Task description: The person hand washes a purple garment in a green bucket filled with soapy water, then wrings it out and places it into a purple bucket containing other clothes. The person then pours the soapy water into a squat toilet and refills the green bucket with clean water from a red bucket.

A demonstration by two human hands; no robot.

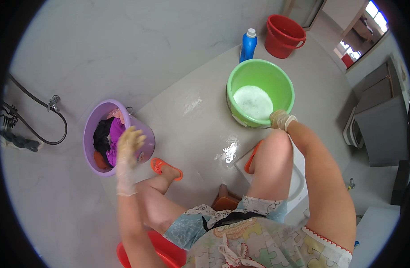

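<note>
My left hand (130, 142), in a pale latex-like glove, is at the near side of a purple plastic bucket (146, 134). It is slightly blurred; its fingers are apart and I see nothing in them. Inside that bucket lie clothes: a purple garment (116, 132), a black one (102, 135), a pink one (115, 114) and a rust-brown one (100, 160). On the right, my gloved right hand (280, 119) grips the near rim of a green plastic bucket (278, 80). White suds (253, 100) cover the liquid in it.
Behind the green bucket stand a blue detergent bottle (248, 45) with a white cap and a red bucket (280, 40). A squat toilet pan (297, 181) is by my right leg. A red basin (164, 248) sits at lower left. A wall tap (54, 102) has a hose. The floor shines wet.
</note>
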